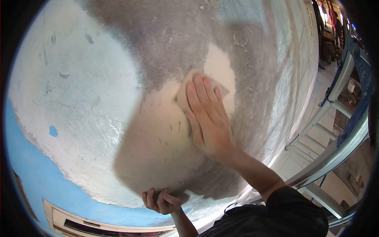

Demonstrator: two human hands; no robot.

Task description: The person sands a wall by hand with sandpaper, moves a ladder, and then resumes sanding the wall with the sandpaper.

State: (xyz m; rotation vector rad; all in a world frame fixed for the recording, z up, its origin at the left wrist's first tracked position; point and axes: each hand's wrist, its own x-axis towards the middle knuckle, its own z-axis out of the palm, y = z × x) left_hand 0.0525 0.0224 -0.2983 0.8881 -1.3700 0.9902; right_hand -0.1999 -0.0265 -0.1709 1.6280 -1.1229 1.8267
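My right hand (211, 118) presses a beige sheet (182, 93), which looks like sandpaper, flat against a patchy wall surface (90, 79). Its fingers lie stretched over the sheet, whose corners show on both sides. Under and around the sheet is a pale cream patch (158, 122), bordered above by a grey-brown area. Lower down, my left hand (161, 201) is near the surface with its fingers curled. Whether anything is inside those curled fingers is hidden.
A metal ladder (339, 166) stands at the right above a tiled floor (318, 94). Blue paint (43, 166) edges the surface at the lower left, with a framed opening (59, 217) beneath. Cluttered items and a distant person (338, 29) show at the top right.
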